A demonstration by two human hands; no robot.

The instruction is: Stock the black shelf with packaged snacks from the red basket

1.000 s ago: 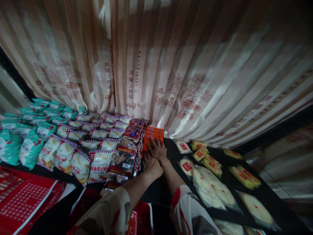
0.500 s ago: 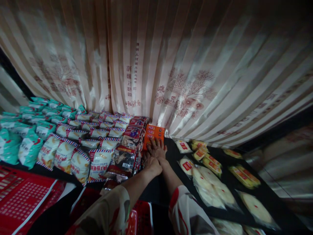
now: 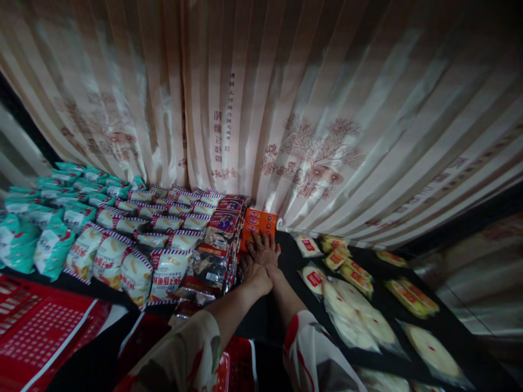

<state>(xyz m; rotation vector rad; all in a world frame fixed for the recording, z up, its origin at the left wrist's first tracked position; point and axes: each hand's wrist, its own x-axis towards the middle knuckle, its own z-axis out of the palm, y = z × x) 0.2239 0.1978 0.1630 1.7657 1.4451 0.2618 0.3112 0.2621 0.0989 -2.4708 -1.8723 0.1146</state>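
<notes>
My right hand (image 3: 265, 250) lies on an orange package (image 3: 261, 223) with its fingers stretched out and apart. The package sits against the curtain. Just in front, my left hand (image 3: 256, 276) crosses close to the right wrist. Its fingers point toward the side of the snack packs and are mostly in shadow, so their grip cannot be made out. Along the left side of both hands runs a row of dark red snack packs (image 3: 210, 261), overlapping one another. White snack bags (image 3: 169, 275) with striped edges stand beyond that row.
Teal bags (image 3: 55, 247) fill the far left. Red plastic baskets (image 3: 36, 326) are along the front. On the black tabletop (image 3: 281, 321) at right lie flat pale packs (image 3: 351, 316) and yellow packs (image 3: 412, 296). A printed curtain (image 3: 253, 109) hangs behind.
The view has shifted very slightly, so everything appears a little further right. Both hands keep nearly the same place at the orange package.
</notes>
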